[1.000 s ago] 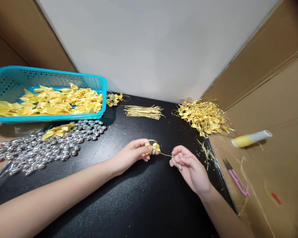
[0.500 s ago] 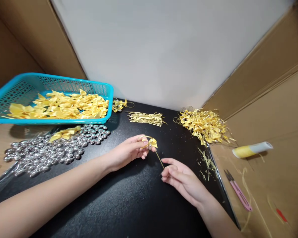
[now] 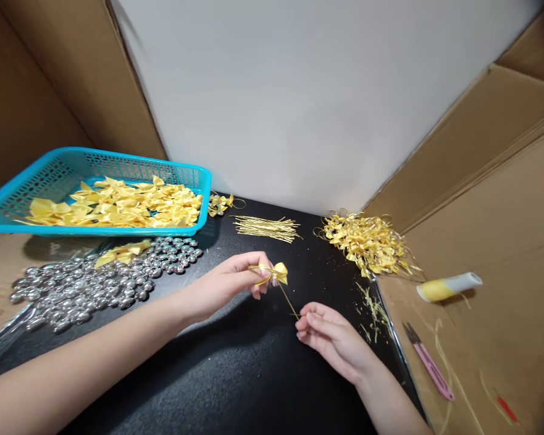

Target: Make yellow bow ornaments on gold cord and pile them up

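My left hand point(image 3: 236, 281) pinches a small yellow ribbon bow point(image 3: 276, 273) with a gold loop, held just above the black table top point(image 3: 236, 374). A thin gold wire point(image 3: 290, 303) runs from the bow down to my right hand point(image 3: 329, 335). The right hand's fingers are closed on the wire's lower end. Both forearms reach in from the bottom of the view.
A blue basket point(image 3: 49, 181) of yellow bows stands at the left. Silver beads point(image 3: 95, 281) lie in front of it. Cut gold wires point(image 3: 266, 228) and a pile of finished bows point(image 3: 367, 241) lie at the back. Pink snips point(image 3: 428, 361) and a yellow-white tube point(image 3: 448, 286) rest on cardboard at right.
My right hand has moved down and left, pulling the gold wire from level to slanting downward. The left hand kept its hold on the bow. The camera tilted up a little.
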`<move>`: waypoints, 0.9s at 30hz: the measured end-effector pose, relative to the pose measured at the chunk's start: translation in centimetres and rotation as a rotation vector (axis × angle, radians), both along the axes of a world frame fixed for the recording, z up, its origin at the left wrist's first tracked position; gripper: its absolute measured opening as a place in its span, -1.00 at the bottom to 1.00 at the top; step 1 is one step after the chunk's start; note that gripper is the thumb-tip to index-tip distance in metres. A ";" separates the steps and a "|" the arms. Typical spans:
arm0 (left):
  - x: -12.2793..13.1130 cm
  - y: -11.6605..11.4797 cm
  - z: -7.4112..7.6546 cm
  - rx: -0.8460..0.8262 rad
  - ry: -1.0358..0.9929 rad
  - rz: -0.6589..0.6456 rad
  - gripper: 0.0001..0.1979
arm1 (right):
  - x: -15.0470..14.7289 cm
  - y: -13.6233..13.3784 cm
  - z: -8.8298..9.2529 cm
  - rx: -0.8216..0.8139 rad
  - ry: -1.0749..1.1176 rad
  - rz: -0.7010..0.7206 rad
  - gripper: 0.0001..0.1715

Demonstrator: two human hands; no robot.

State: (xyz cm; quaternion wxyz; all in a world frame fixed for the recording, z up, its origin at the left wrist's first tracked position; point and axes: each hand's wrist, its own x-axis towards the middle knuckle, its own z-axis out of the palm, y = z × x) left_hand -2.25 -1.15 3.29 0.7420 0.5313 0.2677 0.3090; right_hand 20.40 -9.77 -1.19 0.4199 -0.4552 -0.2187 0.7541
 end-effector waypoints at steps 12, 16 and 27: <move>0.2 -0.2 0.1 -0.225 -0.145 -0.025 -0.77 | -0.2 0.5 0.1 0.150 -0.217 0.055 -0.54; 0.2 0.3 -0.5 -0.169 -0.177 0.084 -0.78 | 0.1 0.6 0.4 0.095 -0.173 0.015 -0.53; 0.8 -0.7 -0.7 -0.177 -0.213 0.047 -0.72 | -2.0 4.7 -1.1 0.118 -0.099 -0.179 -0.49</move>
